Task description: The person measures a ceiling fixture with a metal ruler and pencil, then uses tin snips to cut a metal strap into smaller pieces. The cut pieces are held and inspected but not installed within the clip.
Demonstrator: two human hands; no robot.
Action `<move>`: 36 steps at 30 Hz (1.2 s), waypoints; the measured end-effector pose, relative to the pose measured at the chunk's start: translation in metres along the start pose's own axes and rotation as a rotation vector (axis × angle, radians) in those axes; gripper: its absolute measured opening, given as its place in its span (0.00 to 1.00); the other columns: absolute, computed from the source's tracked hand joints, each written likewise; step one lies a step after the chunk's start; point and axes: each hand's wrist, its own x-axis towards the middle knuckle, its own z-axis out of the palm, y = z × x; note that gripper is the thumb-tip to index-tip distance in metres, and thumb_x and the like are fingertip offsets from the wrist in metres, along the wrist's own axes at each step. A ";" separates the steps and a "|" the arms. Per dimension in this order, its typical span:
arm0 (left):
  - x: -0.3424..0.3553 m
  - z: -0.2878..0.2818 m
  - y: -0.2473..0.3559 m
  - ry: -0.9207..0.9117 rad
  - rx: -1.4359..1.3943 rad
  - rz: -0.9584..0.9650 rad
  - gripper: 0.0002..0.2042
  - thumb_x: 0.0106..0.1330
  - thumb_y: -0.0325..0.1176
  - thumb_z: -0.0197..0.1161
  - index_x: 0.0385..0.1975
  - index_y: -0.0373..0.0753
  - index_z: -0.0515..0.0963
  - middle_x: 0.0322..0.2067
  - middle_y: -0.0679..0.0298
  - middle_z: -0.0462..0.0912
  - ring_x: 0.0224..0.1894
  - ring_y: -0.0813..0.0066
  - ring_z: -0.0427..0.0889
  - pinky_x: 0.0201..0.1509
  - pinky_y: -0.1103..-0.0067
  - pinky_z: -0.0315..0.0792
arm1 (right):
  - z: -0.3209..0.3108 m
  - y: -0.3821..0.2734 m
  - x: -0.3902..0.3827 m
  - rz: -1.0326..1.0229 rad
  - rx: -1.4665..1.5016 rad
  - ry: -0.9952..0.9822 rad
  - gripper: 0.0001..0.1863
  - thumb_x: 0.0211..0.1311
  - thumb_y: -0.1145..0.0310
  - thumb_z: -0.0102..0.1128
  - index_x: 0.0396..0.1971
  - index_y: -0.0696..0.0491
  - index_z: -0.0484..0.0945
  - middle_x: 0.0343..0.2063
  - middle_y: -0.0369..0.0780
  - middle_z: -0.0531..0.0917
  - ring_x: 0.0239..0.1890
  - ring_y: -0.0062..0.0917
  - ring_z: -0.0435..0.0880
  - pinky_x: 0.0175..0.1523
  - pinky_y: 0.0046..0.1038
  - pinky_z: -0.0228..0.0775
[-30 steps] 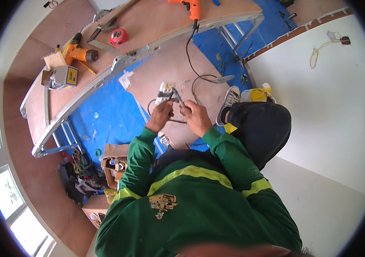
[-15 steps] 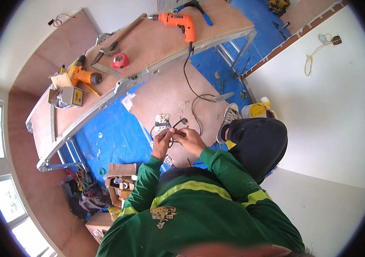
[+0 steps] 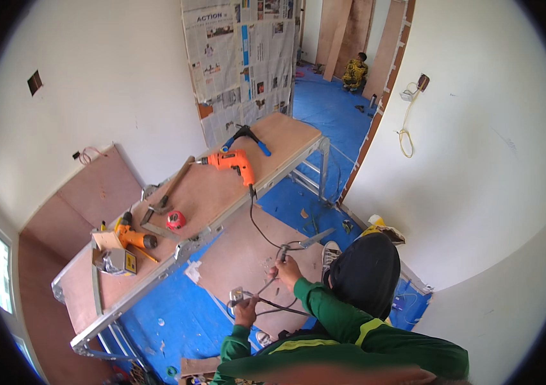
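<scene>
My left hand [image 3: 244, 312] is closed on a dark cable [image 3: 266, 287], just below a white socket block [image 3: 236, 295] on the plywood sheet on the floor [image 3: 215, 266]. My right hand [image 3: 285, 272], higher and further right, grips the same cable near what looks like a dark plug or fitting [image 3: 283, 251]; that piece is too small to make out. Another cord runs from the orange corded drill [image 3: 231, 163] on the bench down toward my right hand. My bent right leg [image 3: 366, 276] is beside that hand.
The folding bench [image 3: 276, 138] also carries a blue-handled tool [image 3: 260, 144], hammer [image 3: 178, 185], red tape measure [image 3: 175, 220], cordless drill [image 3: 133, 237] and small box [image 3: 119, 261]. A newspaper-covered panel [image 3: 234, 58] stands behind it. A person [image 3: 355, 72] crouches in the back doorway.
My hands were close together and have separated, the right moving forward along the cable, the left staying lower. My view has tilted up, showing the doorway and the other person.
</scene>
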 end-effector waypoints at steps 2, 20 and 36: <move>0.013 0.006 -0.009 0.014 -0.023 -0.032 0.24 0.77 0.55 0.63 0.43 0.37 0.92 0.25 0.59 0.84 0.28 0.67 0.83 0.38 0.68 0.77 | 0.010 -0.005 -0.013 -0.193 -0.229 -0.115 0.12 0.81 0.60 0.55 0.43 0.55 0.76 0.32 0.42 0.86 0.36 0.31 0.91 0.41 0.41 0.82; 0.023 -0.017 -0.046 -0.406 -0.120 0.456 0.10 0.79 0.36 0.61 0.47 0.35 0.81 0.40 0.61 0.88 0.41 0.66 0.89 0.46 0.70 0.85 | 0.016 0.019 -0.081 -0.077 -0.782 -1.028 0.32 0.65 0.69 0.64 0.71 0.52 0.75 0.57 0.46 0.85 0.57 0.33 0.86 0.59 0.33 0.77; 0.058 0.027 -0.046 -0.160 -1.031 -0.515 0.14 0.81 0.42 0.61 0.38 0.36 0.81 0.18 0.68 0.69 0.16 0.78 0.69 0.17 0.83 0.63 | -0.001 0.132 -0.039 -0.075 -0.738 -0.151 0.16 0.55 0.62 0.75 0.42 0.51 0.88 0.41 0.46 0.92 0.49 0.43 0.91 0.54 0.44 0.81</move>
